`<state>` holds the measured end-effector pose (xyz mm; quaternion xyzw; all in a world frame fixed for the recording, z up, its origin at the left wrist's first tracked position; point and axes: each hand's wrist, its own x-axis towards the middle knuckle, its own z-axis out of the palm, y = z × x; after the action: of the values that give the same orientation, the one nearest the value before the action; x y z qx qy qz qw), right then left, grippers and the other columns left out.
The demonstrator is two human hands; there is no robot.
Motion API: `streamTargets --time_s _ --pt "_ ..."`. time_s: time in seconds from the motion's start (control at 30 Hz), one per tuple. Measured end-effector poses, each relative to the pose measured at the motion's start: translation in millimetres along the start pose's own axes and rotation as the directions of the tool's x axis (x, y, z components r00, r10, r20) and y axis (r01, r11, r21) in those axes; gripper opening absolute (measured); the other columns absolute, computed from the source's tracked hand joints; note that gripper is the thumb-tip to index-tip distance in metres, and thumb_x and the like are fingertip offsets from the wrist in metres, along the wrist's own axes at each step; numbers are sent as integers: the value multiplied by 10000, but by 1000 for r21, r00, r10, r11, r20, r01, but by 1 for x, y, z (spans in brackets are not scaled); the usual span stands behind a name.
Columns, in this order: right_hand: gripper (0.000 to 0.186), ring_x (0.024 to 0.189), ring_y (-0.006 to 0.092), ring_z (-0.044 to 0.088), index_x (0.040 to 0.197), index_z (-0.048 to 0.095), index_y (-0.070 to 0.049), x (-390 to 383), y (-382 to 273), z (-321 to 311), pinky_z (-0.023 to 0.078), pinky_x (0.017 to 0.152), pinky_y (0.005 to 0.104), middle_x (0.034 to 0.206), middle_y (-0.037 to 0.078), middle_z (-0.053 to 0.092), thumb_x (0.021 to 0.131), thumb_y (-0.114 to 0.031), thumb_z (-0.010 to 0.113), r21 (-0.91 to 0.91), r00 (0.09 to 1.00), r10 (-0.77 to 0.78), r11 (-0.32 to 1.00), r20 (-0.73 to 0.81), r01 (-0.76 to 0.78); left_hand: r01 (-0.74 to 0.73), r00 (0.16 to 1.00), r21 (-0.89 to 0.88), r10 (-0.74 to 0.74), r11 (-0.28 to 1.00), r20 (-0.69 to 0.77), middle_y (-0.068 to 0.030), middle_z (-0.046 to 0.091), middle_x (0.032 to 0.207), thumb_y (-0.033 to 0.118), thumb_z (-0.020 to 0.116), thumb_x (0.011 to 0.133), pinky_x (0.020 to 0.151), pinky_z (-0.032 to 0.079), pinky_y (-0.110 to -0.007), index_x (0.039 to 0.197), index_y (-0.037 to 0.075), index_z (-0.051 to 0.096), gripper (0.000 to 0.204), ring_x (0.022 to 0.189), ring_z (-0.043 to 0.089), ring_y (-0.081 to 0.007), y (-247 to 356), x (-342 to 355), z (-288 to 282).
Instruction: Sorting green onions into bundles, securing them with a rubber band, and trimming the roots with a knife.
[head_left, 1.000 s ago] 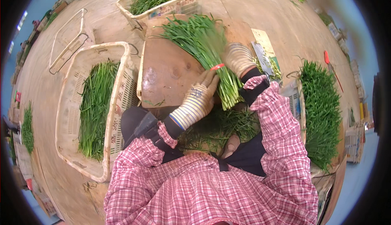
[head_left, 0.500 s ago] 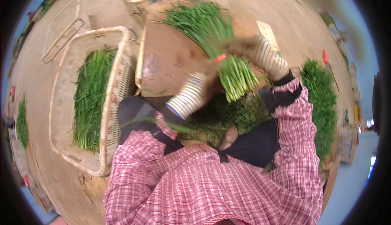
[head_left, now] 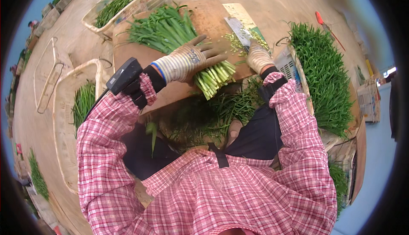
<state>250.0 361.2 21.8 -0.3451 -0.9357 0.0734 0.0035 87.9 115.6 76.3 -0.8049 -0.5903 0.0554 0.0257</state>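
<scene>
A thick bundle of green chive-like stalks (head_left: 159, 28) lies across the brown tabletop (head_left: 204, 13), its pale cut ends pointing toward me. Over the lower part of it my gloved left hand (head_left: 191, 58) rests with fingers stretched and spread. A little to the right, my gloved right hand (head_left: 259, 57) is closed around the handle of a broad-bladed knife (head_left: 237, 31). The knife's blade points away from me, above a pale yellow board (head_left: 250, 17) and scattered chopped stalk pieces (head_left: 233, 42). My right fingers hide the knife handle.
White plastic crates with greens stand at the left (head_left: 59, 124) and far left (head_left: 128, 15). To the right is a large heap of greens (head_left: 321, 77). A red-handled tool (head_left: 319, 18) lies beyond that heap. Loose trimmings (head_left: 238, 103) cover the floor between my legs.
My right hand has left the stalk bundle and now holds the knife. My left hand has come to lie over the bundle, where a red tie showed before. The view has shifted.
</scene>
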Motion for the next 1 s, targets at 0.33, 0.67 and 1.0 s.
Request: streamTargets --time_s 0.33,0.67,1.0 --pt "509 1122 416 641 1361 500 -8 -60 13 -37 526 943 453 1206 315 640 912 -197 648 548 970 47 831 -237 94 484 864 158 -498 861 67 -241 638 1168 454 827 681 1211 251 -546 1501 0 355 1049 1178 601 -385 -4 40 -37" --pt "542 727 377 626 1387 457 78 -148 -39 -20 512 651 396 863 225 632 924 -88 685 470 847 -167 770 -505 431 533 846 -242 -519 811 123 -325 438 1484 508 933 536 1086 451 -456 1516 -49 313 1286 1343 499 -428 -31 61 -2" --pt "267 670 446 639 1044 538 44 -153 -78 0 496 573 510 686 252 616 953 -189 631 478 941 -61 849 -334 225 649 760 -161 -623 743 185 -266 675 1169 426 889 593 971 523 -459 1275 0 584 860 1111 660 -398 -18 74 2"
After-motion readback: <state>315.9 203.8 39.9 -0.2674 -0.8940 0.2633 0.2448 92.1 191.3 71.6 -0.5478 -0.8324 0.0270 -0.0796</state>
